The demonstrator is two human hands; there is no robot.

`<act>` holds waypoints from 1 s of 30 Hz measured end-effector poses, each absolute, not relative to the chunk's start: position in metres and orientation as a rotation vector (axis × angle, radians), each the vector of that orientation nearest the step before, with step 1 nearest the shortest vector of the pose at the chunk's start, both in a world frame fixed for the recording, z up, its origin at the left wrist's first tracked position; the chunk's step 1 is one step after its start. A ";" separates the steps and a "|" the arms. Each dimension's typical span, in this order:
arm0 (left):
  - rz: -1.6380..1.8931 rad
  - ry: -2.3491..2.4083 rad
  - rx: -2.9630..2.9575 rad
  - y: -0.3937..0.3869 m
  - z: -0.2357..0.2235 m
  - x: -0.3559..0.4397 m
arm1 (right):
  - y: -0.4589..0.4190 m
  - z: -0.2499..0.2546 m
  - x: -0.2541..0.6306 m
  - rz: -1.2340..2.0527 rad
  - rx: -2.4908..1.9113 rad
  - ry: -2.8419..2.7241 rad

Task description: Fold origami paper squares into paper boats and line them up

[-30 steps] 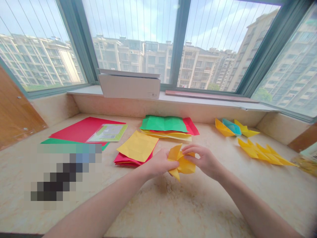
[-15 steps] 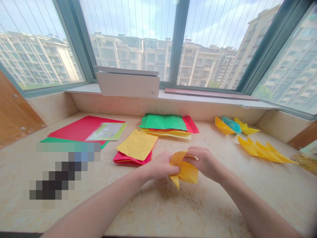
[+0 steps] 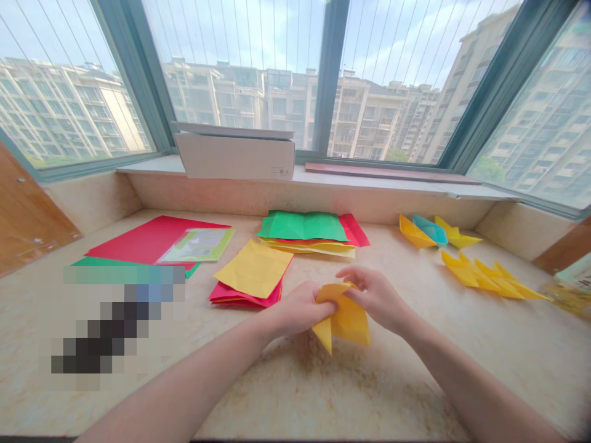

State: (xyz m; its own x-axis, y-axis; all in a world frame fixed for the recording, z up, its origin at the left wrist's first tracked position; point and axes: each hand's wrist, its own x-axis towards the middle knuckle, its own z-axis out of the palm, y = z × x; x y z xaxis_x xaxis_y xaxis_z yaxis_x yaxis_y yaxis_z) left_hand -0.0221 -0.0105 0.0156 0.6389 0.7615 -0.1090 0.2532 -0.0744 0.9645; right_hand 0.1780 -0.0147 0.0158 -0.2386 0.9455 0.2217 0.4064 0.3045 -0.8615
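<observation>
A partly folded sheet of yellow paper (image 3: 349,320) is held up just above the counter, with a pointed flap hanging at its lower left. My left hand (image 3: 300,307) pinches its left side, the thumb lying across the front. At the upper right edge my right hand (image 3: 372,295) grips the paper between thumb and fingers; part of those fingers is hidden behind the sheet. Left of my hands lies a stack of yellow and red paper (image 3: 253,267). Behind it are creased green sheets (image 3: 305,226) on top of yellow and red ones.
Yellow and blue folded paper boats (image 3: 429,231) stand at the back right, with a row of yellow folded boats (image 3: 489,277) before them. Red sheets (image 3: 138,240) and a clear packet (image 3: 198,245) lie left. A white box (image 3: 235,154) rests on the window ledge.
The yellow paper has turned slightly in my hands, and its lower flap hangs more openly. My right hand's fingers have lifted and spread a little along the top edge.
</observation>
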 end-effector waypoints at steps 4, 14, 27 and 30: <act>0.648 0.814 1.326 -0.011 0.017 -0.018 | -0.012 0.018 0.178 1.165 -1.056 -1.481; 0.800 0.818 1.246 -0.010 0.013 -0.014 | -0.019 0.018 0.167 1.317 -0.992 -1.498; 1.026 1.069 1.750 -0.013 0.013 -0.014 | -0.019 0.009 0.163 1.200 -1.000 -1.486; 1.160 1.025 1.738 -0.011 0.015 -0.015 | -0.020 0.011 0.162 1.138 -0.971 -1.543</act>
State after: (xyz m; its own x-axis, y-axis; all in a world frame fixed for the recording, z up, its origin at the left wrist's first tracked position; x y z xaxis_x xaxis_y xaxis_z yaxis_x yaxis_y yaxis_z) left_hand -0.0147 -0.0109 0.0154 0.2542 0.9169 0.3077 0.1923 -0.3597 0.9130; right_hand 0.1618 -0.0196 0.0107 -0.2310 0.9451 0.2310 0.0583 0.2505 -0.9664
